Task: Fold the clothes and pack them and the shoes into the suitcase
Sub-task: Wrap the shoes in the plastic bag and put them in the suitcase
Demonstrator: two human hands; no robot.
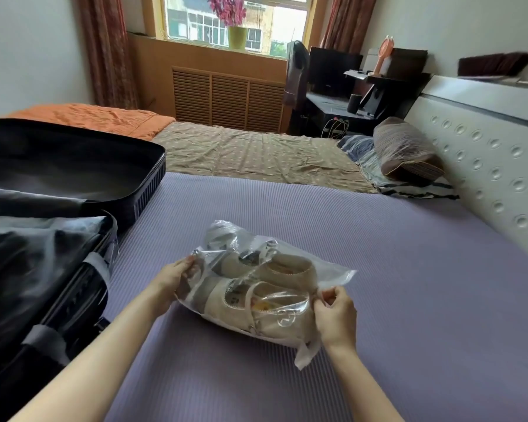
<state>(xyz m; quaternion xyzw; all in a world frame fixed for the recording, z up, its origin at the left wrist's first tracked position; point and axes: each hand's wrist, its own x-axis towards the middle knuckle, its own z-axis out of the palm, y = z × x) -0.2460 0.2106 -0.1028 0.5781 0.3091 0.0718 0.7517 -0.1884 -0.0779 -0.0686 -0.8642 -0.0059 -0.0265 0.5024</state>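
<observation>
A clear plastic bag (pixel 336 275) lies on the purple mat (pixel 409 300) in the middle of the view, with a pair of beige shoes (pixel 275 303) inside it. My left hand (pixel 173 280) grips the bag's left end. My right hand (pixel 336 315) pinches the bag's right edge, fingers curled. An open black suitcase (pixel 58 208) lies to the left; its far half shows a dark lining, and its near half holds dark items under clear plastic.
Beyond the mat stretches a brown bedsheet (pixel 250 150) with an orange blanket (pixel 98 118) at the far left. A striped pillow (pixel 409 150) and the white headboard (pixel 485 166) are on the right. A dark desk (pixel 333 99) stands by the window.
</observation>
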